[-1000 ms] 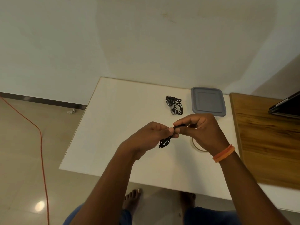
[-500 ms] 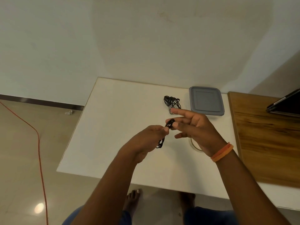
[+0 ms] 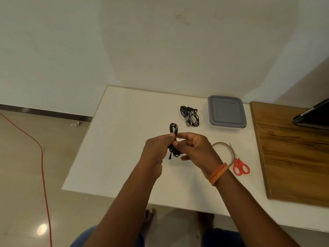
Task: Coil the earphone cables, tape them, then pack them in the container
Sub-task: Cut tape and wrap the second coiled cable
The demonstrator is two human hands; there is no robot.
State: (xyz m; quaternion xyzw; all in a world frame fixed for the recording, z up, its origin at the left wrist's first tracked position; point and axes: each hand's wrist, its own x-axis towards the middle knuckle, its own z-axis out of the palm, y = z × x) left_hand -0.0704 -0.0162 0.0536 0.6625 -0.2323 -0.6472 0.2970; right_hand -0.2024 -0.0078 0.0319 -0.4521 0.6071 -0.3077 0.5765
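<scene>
Earphone cable (image 3: 173, 138) is standing up tall between the hands, loops poking out above and below. Left hand (image 3: 157, 148) and right hand (image 3: 193, 148) are both pinching its middle. Tape roll (image 3: 223, 152), probably needed next, is lying just beside the right hand.

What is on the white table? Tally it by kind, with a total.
Black earphone bundles: 2, one held by the left hand and right hand, one lying loose
Grey lidded container: 1
Tape roll: 1
Orange scissors: 1
Wooden board: 1
Total: 6
</scene>
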